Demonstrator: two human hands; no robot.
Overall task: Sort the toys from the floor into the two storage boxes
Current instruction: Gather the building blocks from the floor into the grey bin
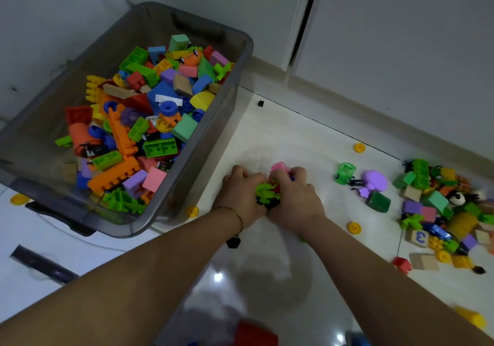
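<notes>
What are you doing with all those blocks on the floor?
A person is tidying toys. The left hand and right hand are curled together round a bunch of small toys, green, pink and black, on the floor. The grey storage box beside them is already heaped with bricks. Another pile of toys lies to the right.

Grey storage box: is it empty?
No, the grey storage box is heaped with coloured building blocks across most of its inside.
</notes>
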